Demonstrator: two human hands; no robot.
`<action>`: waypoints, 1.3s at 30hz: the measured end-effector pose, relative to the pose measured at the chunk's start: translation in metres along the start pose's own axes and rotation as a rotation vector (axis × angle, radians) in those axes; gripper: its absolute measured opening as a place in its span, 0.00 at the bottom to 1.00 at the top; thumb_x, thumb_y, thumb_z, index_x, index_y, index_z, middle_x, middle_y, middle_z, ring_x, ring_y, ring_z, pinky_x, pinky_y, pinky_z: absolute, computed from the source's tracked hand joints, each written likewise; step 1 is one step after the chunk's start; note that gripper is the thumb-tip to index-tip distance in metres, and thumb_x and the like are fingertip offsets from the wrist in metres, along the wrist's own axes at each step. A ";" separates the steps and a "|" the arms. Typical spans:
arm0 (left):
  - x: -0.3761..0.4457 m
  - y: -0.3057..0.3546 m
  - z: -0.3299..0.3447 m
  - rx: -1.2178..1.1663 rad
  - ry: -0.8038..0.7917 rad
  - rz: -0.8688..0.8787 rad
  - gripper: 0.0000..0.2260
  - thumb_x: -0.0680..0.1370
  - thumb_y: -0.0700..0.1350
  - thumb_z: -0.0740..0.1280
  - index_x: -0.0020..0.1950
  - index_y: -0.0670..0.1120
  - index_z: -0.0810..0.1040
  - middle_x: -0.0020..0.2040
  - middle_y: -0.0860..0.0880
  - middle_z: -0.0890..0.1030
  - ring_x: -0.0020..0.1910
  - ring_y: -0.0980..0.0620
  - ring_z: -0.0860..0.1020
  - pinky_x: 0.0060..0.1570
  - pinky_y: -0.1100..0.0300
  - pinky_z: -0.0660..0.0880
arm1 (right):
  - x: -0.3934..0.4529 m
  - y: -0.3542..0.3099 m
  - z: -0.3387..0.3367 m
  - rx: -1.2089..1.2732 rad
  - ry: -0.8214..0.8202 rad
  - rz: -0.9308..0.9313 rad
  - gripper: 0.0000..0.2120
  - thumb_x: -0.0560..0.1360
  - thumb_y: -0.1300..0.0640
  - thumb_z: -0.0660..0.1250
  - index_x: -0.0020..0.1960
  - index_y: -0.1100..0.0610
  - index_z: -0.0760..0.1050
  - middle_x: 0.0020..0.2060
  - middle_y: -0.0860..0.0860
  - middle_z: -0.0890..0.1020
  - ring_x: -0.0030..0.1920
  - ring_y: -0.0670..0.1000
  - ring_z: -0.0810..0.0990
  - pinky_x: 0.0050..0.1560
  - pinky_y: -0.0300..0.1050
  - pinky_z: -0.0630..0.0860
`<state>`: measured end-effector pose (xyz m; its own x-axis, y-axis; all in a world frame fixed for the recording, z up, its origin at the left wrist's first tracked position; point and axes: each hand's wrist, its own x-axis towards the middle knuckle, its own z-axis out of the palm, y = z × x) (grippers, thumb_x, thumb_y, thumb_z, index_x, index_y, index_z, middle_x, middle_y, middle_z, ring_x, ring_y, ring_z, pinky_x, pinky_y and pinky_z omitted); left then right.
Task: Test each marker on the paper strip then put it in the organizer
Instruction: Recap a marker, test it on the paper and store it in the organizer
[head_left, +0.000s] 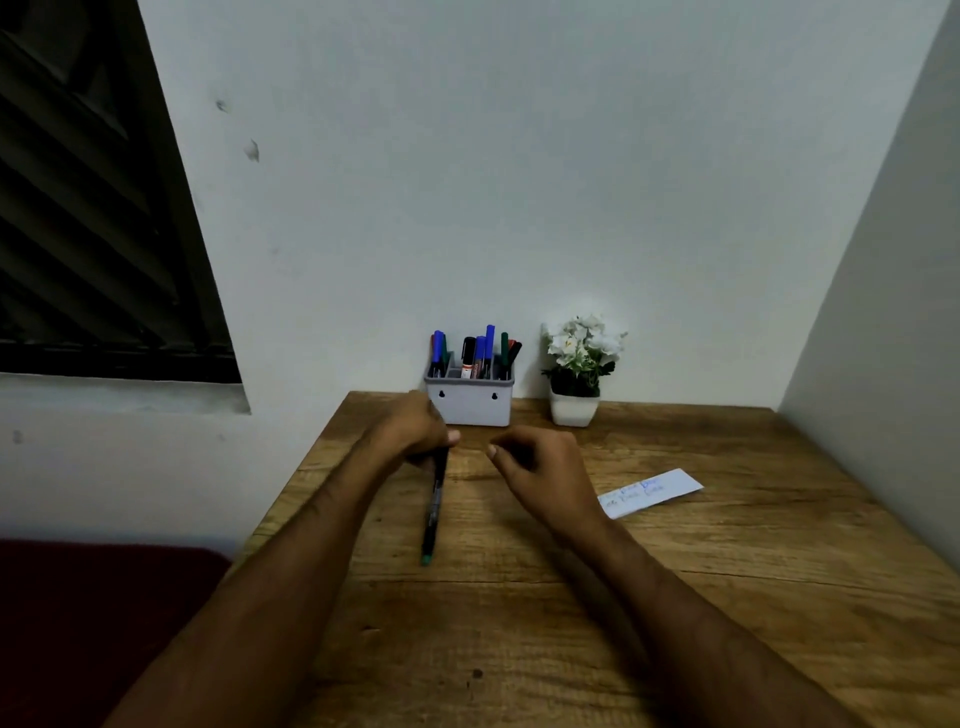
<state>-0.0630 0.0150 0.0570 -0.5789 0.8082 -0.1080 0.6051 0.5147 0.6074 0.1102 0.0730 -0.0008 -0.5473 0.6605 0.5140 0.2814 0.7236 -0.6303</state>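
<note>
My left hand (415, 428) grips the top end of a dark marker (432, 512) with a green tip end that points down toward me, just above the wooden table (519, 623). My right hand (535, 467) hovers close to the right of it, fingers curled with thumb and fingertips drawn together; whether it holds a small thing I cannot tell. A grey organizer (470, 397) stands at the back of the table against the wall, holding several blue, black, green and red markers. The white paper strip (652, 491) with blue and green scribbles lies to the right of my right wrist.
A small white pot with white flowers (577, 369) stands right of the organizer. Walls close the table in at the back and right. A dark louvred window (93, 208) is on the left, and a dark red surface (104, 597) lies below the table's left edge.
</note>
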 end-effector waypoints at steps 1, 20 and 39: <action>0.001 0.006 0.003 -0.102 -0.023 0.003 0.09 0.78 0.47 0.70 0.50 0.41 0.81 0.41 0.46 0.83 0.37 0.53 0.81 0.39 0.61 0.80 | 0.001 0.000 -0.002 0.017 0.010 0.024 0.09 0.79 0.54 0.72 0.56 0.55 0.86 0.47 0.47 0.88 0.46 0.41 0.84 0.50 0.38 0.81; 0.016 0.091 0.091 -0.980 -0.106 -0.060 0.06 0.78 0.37 0.70 0.44 0.35 0.82 0.44 0.37 0.84 0.41 0.44 0.83 0.36 0.54 0.81 | 0.002 0.046 -0.056 0.071 0.085 0.333 0.11 0.79 0.54 0.71 0.40 0.54 0.86 0.28 0.46 0.83 0.32 0.43 0.82 0.37 0.41 0.76; 0.061 0.048 0.095 0.084 0.178 0.177 0.10 0.71 0.52 0.78 0.46 0.49 0.85 0.44 0.49 0.85 0.44 0.50 0.83 0.48 0.54 0.81 | -0.017 0.067 -0.094 0.366 0.255 0.586 0.11 0.77 0.57 0.74 0.37 0.59 0.85 0.34 0.55 0.87 0.35 0.52 0.84 0.43 0.52 0.81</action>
<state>-0.0173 0.1161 0.0053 -0.5422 0.8286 0.1391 0.7447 0.3973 0.5363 0.2127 0.1291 0.0032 -0.1753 0.9766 0.1248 0.1663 0.1543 -0.9739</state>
